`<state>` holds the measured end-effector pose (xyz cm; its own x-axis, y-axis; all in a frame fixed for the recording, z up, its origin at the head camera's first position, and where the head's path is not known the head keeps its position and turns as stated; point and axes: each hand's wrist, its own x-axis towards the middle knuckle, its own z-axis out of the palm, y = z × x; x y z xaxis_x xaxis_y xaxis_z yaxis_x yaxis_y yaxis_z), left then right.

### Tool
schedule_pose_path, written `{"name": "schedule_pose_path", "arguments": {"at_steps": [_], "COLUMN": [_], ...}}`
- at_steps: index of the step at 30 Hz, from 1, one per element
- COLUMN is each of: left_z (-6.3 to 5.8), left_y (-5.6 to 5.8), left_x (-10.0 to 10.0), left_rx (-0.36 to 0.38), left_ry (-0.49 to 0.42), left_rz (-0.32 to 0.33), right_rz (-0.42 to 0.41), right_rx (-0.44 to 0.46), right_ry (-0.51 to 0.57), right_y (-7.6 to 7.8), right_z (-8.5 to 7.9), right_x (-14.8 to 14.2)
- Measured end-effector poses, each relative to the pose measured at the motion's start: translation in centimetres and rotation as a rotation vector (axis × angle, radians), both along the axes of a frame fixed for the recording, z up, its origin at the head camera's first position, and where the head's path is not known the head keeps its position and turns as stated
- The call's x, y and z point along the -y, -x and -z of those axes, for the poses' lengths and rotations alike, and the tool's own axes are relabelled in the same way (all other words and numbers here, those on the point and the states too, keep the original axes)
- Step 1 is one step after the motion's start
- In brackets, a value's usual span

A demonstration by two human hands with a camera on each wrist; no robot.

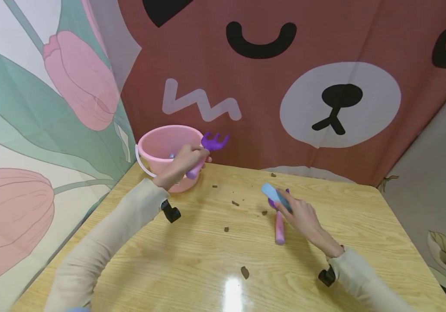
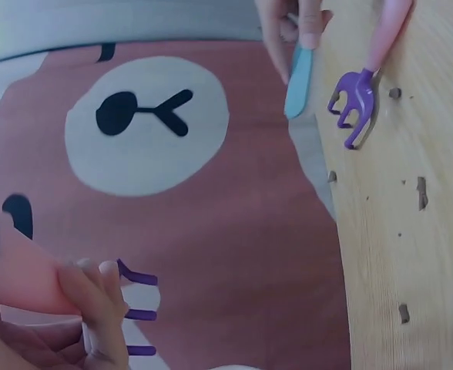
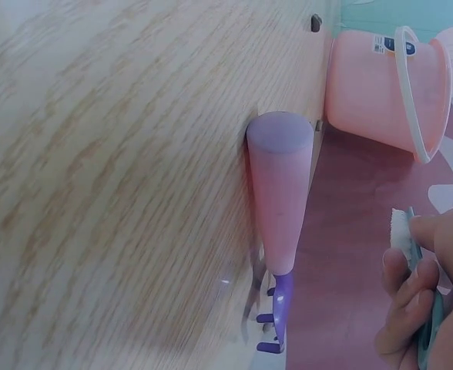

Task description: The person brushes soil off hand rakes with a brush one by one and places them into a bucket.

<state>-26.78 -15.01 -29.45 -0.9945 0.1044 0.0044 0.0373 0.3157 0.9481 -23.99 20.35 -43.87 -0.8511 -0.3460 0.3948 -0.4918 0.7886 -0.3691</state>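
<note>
My left hand point(image 1: 185, 159) grips a small hand rake point(image 1: 214, 142) with a pink handle and purple tines, held up at the right rim of the pink bucket point(image 1: 168, 138). In the left wrist view its purple tines poke out past the fingers point(image 2: 95, 297). A light blue brush point(image 1: 270, 191) is pinched in my right hand point(image 1: 305, 218); the right wrist view shows its white bristles point(image 3: 400, 231). Below it, a second rake point(image 1: 279, 229) with a pink handle lies on the wooden table, its purple head partly hidden by the brush in the head view.
Several brown crumbs, one a larger flake point(image 1: 245, 272), are scattered over the wooden table point(image 1: 192, 260). The bucket stands at the back left with a white handle point(image 1: 142, 162) hanging down and a small bluish thing point(image 1: 172, 155) inside. Printed cloths hang behind and beside the table.
</note>
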Motion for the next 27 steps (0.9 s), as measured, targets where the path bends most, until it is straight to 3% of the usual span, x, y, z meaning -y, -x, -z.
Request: {"name": "schedule_pose_path", "arguments": {"at_steps": [5, 12, 18, 27], "left_z": [-0.8, -1.4, -1.9, -1.1], "left_y": [0.8, 1.4, 1.6, 2.7], "left_x": [1.5, 4.2, 5.9, 7.4], "left_rx": [0.044, 0.021, 0.061, 0.067], "left_ry": [-0.139, 0.030, 0.021, 0.004], "left_rz": [-0.009, -0.109, -0.107, -0.103], "right_rz": [0.004, -0.005, -0.024, -0.016], "right_rx": [0.006, -0.003, -0.046, -0.029], "right_ry": [-0.004, -0.001, 0.001, -0.001], "right_y": [0.0, 0.1, -0.1, -0.3], "right_z": [0.2, 0.1, 0.0, 0.0], "right_x": [0.0, 0.3, 0.5, 0.6]}}
